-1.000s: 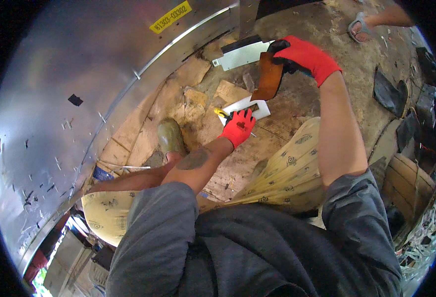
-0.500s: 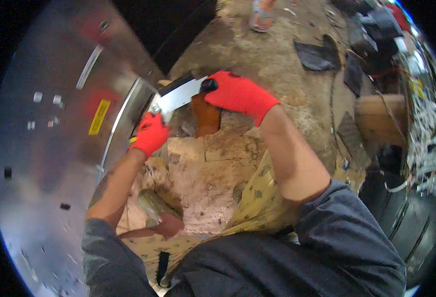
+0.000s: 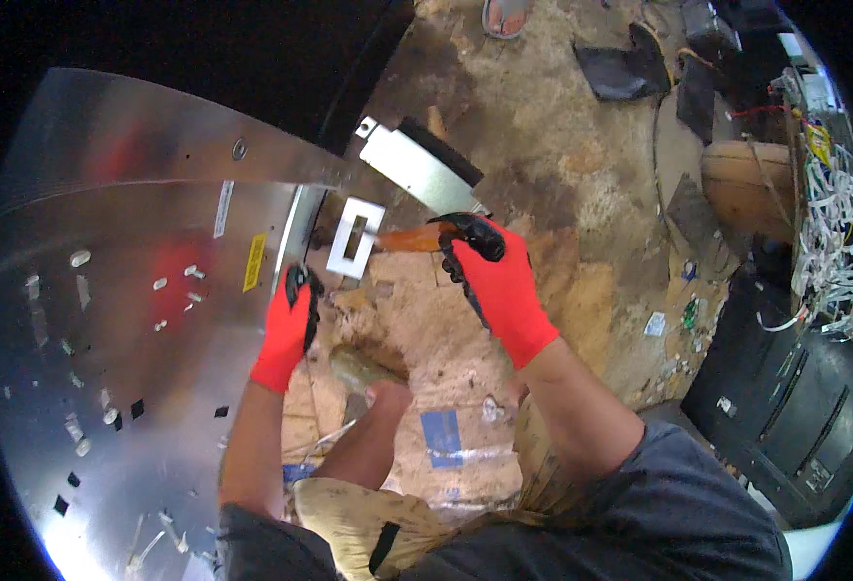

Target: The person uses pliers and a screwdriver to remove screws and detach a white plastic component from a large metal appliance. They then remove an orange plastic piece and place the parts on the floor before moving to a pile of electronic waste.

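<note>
My left hand (image 3: 289,324), in a red glove with black palm and fingers, is closed at the upright edge of a large silver metal panel (image 3: 165,329). My right hand (image 3: 499,286), gloved alike, is curled shut farther right. An orange-brown strip (image 3: 409,238) reaches from its fingertips toward a white rectangular frame (image 3: 337,257) with a dark slot. A pale metal bar (image 3: 417,171) with a black strip along it slants down to the same fingers. Which of these the right hand grips is hidden by the glove.
Black panels (image 3: 223,58) stand at the far left. A wooden cylinder (image 3: 748,184) and bundled white strips (image 3: 828,242) are on the right, above a black ribbed panel (image 3: 785,397). Dark scraps (image 3: 625,73) lie on the dirty floor. Another person's sandalled foot (image 3: 504,17) shows at the top.
The metal bar, earlier held up between both hands, now slants the other way, farther off. My hands have moved apart, the right lower and rightward. The white frame has come into view.
</note>
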`<action>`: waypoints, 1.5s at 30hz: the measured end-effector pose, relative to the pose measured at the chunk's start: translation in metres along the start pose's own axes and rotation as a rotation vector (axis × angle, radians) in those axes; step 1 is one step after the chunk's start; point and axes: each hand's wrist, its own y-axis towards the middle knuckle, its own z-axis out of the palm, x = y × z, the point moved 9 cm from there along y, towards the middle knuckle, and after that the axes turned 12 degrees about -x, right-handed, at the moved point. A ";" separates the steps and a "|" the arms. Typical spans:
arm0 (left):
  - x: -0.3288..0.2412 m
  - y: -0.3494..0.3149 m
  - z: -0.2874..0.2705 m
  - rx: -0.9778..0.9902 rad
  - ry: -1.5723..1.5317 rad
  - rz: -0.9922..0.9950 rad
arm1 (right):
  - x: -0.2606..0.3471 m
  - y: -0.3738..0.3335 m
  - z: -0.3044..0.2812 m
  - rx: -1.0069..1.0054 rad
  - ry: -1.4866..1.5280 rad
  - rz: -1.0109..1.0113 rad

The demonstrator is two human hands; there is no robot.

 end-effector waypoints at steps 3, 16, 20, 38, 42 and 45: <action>0.021 -0.093 -0.039 -0.133 0.018 -0.042 | -0.016 -0.022 -0.009 0.017 0.186 0.174; -0.014 -0.390 -0.072 0.028 0.282 -0.512 | 0.149 -0.160 -0.266 -0.009 -0.429 -0.380; -0.114 -0.363 -0.048 0.168 0.406 -0.370 | 0.220 -0.184 -0.423 -0.324 -0.468 -0.253; -0.323 -0.232 0.033 0.293 0.456 -0.154 | 0.543 -0.089 -0.757 -1.117 0.028 -0.601; -0.374 -0.200 0.044 0.342 0.586 -0.068 | 0.600 -0.027 -0.804 -1.198 -0.155 -0.660; -0.422 -0.178 0.052 0.370 0.672 0.010 | 0.604 0.013 -0.847 -1.238 -0.199 -0.463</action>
